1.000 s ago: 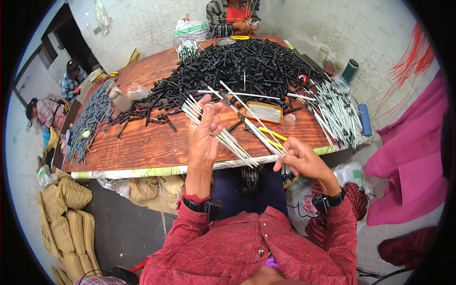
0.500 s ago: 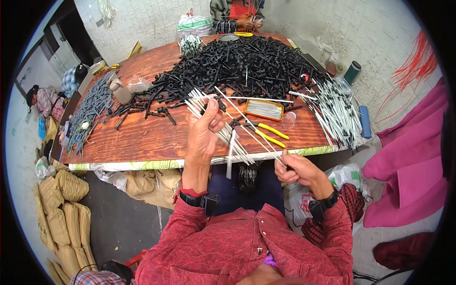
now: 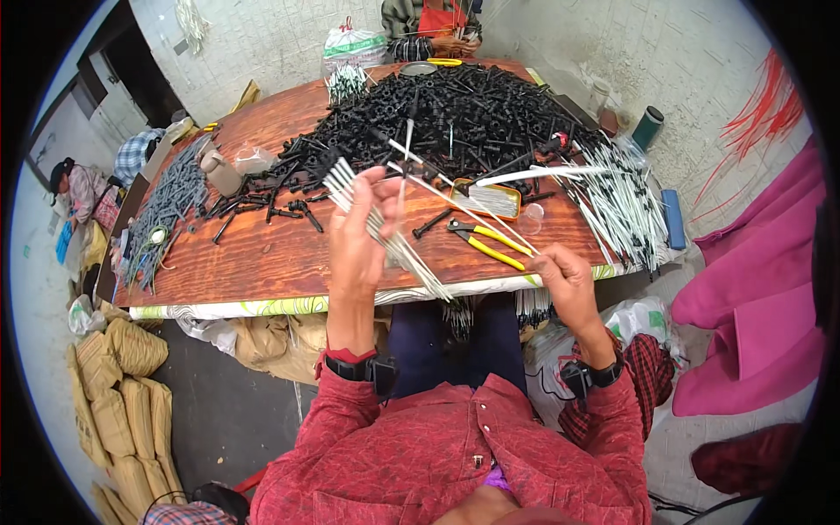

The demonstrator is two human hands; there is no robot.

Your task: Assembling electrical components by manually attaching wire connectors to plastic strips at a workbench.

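Note:
My left hand [image 3: 357, 229] is closed round a bundle of thin white rods [image 3: 422, 269], which slant across the palm, with dark ends at the top. Its fingertips are blurred by motion. Between the pinched fingers of my right hand [image 3: 567, 282] is the lower end of a single white rod [image 3: 472, 213]. That rod runs up and left, past the fingers of my left hand; whether they touch it I cannot tell. Yellow-handled pliers [image 3: 492, 245] lie on the table between my hands. Behind them sits an orange-rimmed tin [image 3: 516, 213] of thin pale pins.
A big heap of black plastic parts [image 3: 437, 105] covers the far table [image 3: 262, 254]. White rods with black tips [image 3: 617, 206] lie piled at right, grey parts [image 3: 179, 188] at left. Another person's hands [image 3: 457, 44] work at the far edge. Woven sacks [image 3: 118, 402] stand left.
My right hand has moved up and slightly right with the rod. The fingers of my left hand have spread somewhat, and a white strip that hung below them is no longer there.

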